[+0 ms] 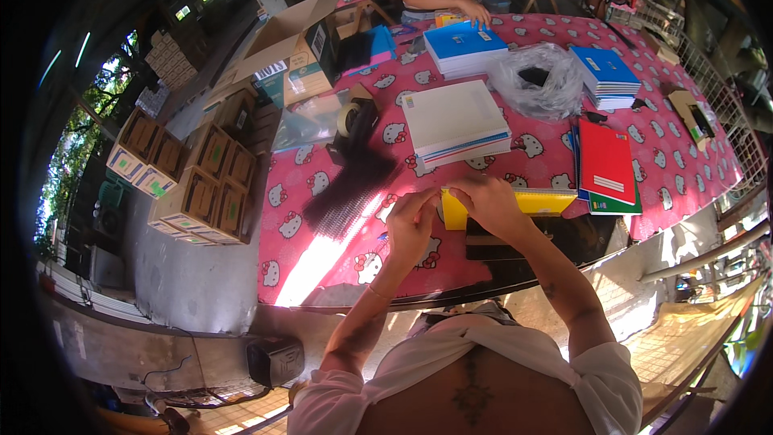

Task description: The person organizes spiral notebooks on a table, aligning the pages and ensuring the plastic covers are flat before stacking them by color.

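Note:
A yellow spiral notebook (543, 203) stands near the table's front edge, its bound edge facing up. My right hand (487, 203) grips it near its left end, with the fingertips at the end of the binding. Close beside that end, my left hand (412, 221) is closed in a pinch; whatever lies between its fingertips is too small to make out. Under and behind my right wrist sits a flat black object (523, 243). To the left of my hands lies a bundle of dark binding coils (350, 189).
Beyond my hands is a stack of pale-covered notebooks (455, 117). Red notebooks (605, 163) lie at right. Blue notebook stacks (465, 42), a clear plastic bag (538, 80), a tape dispenser (354, 122) and an open carton (294, 56) stand farther back. A person touches the far stack.

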Tool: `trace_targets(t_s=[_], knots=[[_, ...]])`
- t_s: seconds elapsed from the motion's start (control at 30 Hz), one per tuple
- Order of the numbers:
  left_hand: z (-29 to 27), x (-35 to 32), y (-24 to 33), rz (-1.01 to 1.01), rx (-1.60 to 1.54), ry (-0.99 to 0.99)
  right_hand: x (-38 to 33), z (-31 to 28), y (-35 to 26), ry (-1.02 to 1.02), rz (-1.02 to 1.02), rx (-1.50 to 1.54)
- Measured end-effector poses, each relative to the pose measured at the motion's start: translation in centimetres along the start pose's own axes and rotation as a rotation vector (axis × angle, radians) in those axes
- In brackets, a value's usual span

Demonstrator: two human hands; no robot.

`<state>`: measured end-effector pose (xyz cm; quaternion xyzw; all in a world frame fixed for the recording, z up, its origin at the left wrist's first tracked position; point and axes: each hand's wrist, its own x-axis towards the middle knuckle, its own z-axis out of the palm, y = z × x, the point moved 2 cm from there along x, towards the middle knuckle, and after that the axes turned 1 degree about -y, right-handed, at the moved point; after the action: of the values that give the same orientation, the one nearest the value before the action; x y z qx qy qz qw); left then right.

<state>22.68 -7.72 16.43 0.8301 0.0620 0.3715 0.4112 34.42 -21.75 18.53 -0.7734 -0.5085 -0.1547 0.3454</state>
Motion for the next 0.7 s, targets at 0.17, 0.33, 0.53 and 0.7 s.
trace_targets(t_s=[0.17, 0.33, 0.53, 0.7], knots=[[0.1, 0.1, 0.0, -0.005, 0.037, 0.029, 0.1, 0.2, 0.0, -0.013, 0.023, -0.017], [-0.4, 1.3, -0.3, -0.04, 0.098, 0.002, 0.1, -0.6, -0.3, -0.056, 0.025, 0.02], [-1.8, 3.5, -0.8, 0.088, 0.157, -0.303, 0.2, -0.7, 0.2, -0.166, 0.028, 0.093], [-1.7, 3.7, -1.3, 0.044, 0.125, -0.323, 0.6, -1.3, -0.4, -0.195, 0.143, 0.086]])
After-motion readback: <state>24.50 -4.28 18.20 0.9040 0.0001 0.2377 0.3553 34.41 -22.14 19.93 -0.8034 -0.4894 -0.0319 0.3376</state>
